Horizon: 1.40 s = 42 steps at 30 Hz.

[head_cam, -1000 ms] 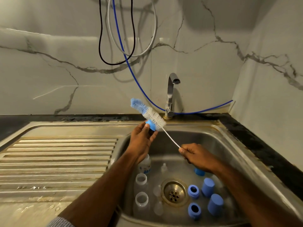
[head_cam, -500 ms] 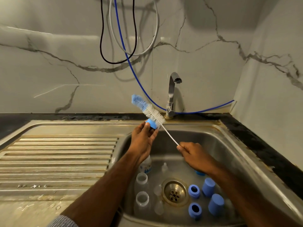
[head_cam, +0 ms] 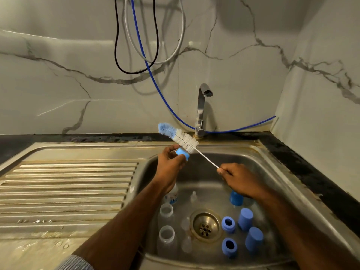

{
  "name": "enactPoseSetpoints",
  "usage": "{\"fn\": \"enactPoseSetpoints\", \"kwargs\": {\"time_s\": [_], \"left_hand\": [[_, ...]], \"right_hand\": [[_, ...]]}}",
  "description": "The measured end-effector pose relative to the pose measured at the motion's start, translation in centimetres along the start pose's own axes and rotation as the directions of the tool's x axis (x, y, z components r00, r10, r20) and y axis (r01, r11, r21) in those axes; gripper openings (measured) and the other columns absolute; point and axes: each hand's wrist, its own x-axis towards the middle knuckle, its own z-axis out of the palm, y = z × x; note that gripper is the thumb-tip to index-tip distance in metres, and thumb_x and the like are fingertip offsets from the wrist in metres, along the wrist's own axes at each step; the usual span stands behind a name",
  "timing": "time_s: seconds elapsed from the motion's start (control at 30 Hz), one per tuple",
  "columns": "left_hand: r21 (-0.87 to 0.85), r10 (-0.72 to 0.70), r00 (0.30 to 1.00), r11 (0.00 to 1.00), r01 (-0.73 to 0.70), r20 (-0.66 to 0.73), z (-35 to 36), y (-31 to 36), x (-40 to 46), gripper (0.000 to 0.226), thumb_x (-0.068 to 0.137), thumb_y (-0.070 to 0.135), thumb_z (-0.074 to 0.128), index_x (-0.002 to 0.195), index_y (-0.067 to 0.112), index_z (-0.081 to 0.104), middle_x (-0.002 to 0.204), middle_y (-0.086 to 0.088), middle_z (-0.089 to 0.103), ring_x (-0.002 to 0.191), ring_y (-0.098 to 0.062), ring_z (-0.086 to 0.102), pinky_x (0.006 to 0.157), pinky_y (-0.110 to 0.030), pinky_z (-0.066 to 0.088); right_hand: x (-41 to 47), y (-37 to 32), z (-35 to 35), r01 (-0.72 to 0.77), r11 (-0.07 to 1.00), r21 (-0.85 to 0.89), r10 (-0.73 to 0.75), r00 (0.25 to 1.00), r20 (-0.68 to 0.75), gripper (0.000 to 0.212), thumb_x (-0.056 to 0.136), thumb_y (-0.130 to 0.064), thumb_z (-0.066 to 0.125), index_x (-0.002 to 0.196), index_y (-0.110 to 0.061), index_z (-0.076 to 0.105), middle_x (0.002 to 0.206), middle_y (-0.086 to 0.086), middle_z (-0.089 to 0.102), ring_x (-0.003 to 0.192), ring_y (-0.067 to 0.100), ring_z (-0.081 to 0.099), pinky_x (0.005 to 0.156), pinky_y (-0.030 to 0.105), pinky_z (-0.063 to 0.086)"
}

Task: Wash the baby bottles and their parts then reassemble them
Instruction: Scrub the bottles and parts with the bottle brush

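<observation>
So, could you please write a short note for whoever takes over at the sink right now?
Left hand grips a blue part above the basin. Right hand pinches the wire handle of the brush, whose bristles lie against that part.
In the sink: two open bottles and a third under the left wrist, clear teats near the drain, two blue rings, three blue caps.
Tap shows no water running.
Done: everything is apart; one part is being scrubbed.
Left: scrub and rinse the rest, then reassemble.
</observation>
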Motion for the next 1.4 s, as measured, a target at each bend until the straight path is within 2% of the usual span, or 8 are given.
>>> {"fn": "enactPoseSetpoints", "kwargs": {"time_s": [0.2, 0.33, 0.43, 0.73, 1.0, 1.13, 1.23, 1.4], "left_hand": [[0.382, 0.008, 0.996, 0.923, -0.041, 0.088, 1.0, -2.2, -0.3, 0.044, 0.080, -0.004, 0.078, 0.117, 0.014, 0.066, 0.115, -0.005, 0.070, 0.104, -0.016, 0.070, 0.094, -0.035, 0.059], [0.698, -0.023, 0.964, 0.694, -0.177, 0.266, 2.5, -4.0, 0.0, 0.047, 0.072, 0.011, 0.089, 0.113, 0.018, 0.070, 0.107, 0.009, 0.071, 0.098, -0.004, 0.069, 0.073, -0.011, 0.053], [0.819, -0.073, 0.937, 0.512, -0.258, 0.341, 4.1, -5.5, 1.0, 0.049, 0.070, 0.009, 0.090, 0.115, 0.013, 0.072, 0.111, 0.002, 0.072, 0.103, -0.010, 0.068, 0.087, -0.021, 0.055], [0.868, -0.188, 0.873, 0.321, -0.379, 0.450, 7.9, -11.8, 3.6, 0.034, 0.069, 0.006, 0.088, 0.101, 0.003, 0.075, 0.114, -0.012, 0.067, 0.099, -0.025, 0.064, 0.082, -0.028, 0.050], [0.864, -0.176, 0.863, 0.285, -0.415, 0.473, 6.8, -14.5, 4.3, 0.025, 0.073, 0.006, 0.084, 0.095, 0.003, 0.072, 0.109, -0.011, 0.065, 0.096, -0.025, 0.064, 0.079, -0.030, 0.052], [0.816, -0.089, 0.856, 0.365, -0.448, 0.509, 8.2, -14.0, 4.1, 0.043, 0.067, 0.008, 0.088, 0.105, 0.008, 0.069, 0.104, -0.003, 0.055, 0.095, -0.024, 0.058, 0.073, -0.024, 0.042], [0.789, -0.167, 0.801, 0.375, -0.487, 0.575, 10.0, -13.9, 4.0, 0.063, 0.067, 0.018, 0.092, 0.123, 0.010, 0.064, 0.122, -0.010, 0.061, 0.112, -0.026, 0.058, 0.091, -0.032, 0.046], [0.804, -0.232, 0.770, 0.147, -0.575, 0.594, 12.2, -15.4, 3.0, 0.059, 0.083, 0.029, 0.078, 0.136, 0.019, 0.056, 0.147, -0.006, 0.047, 0.136, -0.029, 0.037, 0.106, -0.042, 0.028]], "right_hand": [[-1.5, 2.2, -3.6, -0.343, 0.889, 0.303, 0.256, 0.921, 0.292, 0.037, 0.105, -0.035, 0.047, 0.074, -0.018, 0.056, 0.053, -0.006, 0.046, 0.039, 0.006, 0.033, 0.038, 0.020, 0.028], [-2.4, 3.1, -4.7, -0.487, 0.797, 0.356, 0.328, 0.845, 0.423, 0.035, 0.104, -0.042, 0.045, 0.079, -0.021, 0.056, 0.052, -0.007, 0.042, 0.041, 0.007, 0.025, 0.040, 0.019, 0.017], [-2.5, 3.4, -4.6, -0.527, 0.767, 0.367, 0.373, 0.830, 0.414, 0.035, 0.104, -0.042, 0.045, 0.081, -0.020, 0.057, 0.051, -0.006, 0.043, 0.041, 0.007, 0.024, 0.042, 0.020, 0.015], [-2.0, 4.4, -4.4, -0.538, 0.733, 0.417, 0.358, 0.826, 0.436, 0.036, 0.104, -0.043, 0.046, 0.080, -0.019, 0.057, 0.052, -0.006, 0.043, 0.040, 0.006, 0.025, 0.039, 0.020, 0.017], [-1.5, 4.7, -3.7, -0.522, 0.740, 0.424, 0.342, 0.835, 0.430, 0.036, 0.104, -0.044, 0.046, 0.080, -0.019, 0.057, 0.051, -0.006, 0.042, 0.040, 0.006, 0.025, 0.038, 0.018, 0.017], [-1.4, 4.6, -3.9, -0.518, 0.743, 0.423, 0.344, 0.839, 0.422, 0.037, 0.104, -0.044, 0.045, 0.080, -0.019, 0.057, 0.052, -0.005, 0.042, 0.040, 0.006, 0.025, 0.039, 0.018, 0.017], [-1.5, 4.4, -4.0, -0.524, 0.744, 0.415, 0.349, 0.834, 0.427, 0.038, 0.105, -0.043, 0.044, 0.078, -0.020, 0.056, 0.053, -0.005, 0.041, 0.039, 0.006, 0.024, 0.039, 0.019, 0.017], [-1.6, 4.1, -4.2, -0.522, 0.748, 0.409, 0.353, 0.836, 0.421, 0.037, 0.105, -0.042, 0.044, 0.078, -0.020, 0.056, 0.053, -0.005, 0.040, 0.039, 0.006, 0.025, 0.039, 0.020, 0.018]]}}
